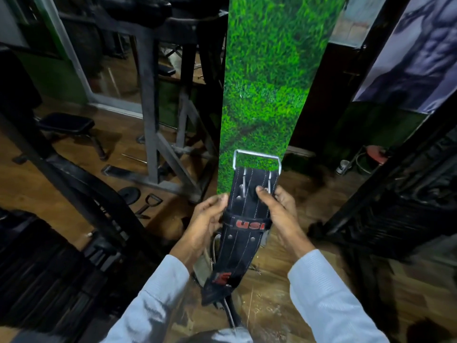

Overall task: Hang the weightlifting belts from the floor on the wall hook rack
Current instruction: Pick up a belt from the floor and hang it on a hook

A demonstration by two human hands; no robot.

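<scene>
The gym was dim, with a worn wooden floor (272,293) and black machine frames (153,100) crowding the left. The left hand (206,221) curled round one edge of the black weightlifting belt (247,219); the right hand (277,209) gripped the other, thumb pressed on top. The belt was held up before a grass-print pillar (267,82), its steel buckle (257,159) foremost and its tail dangling. I saw no hook rack. That loose tail might snag the gear underfoot.

Black belt (247,206) with white stitching and red lettering, silver buckle (257,157), green grass-print pillar (267,82).
</scene>
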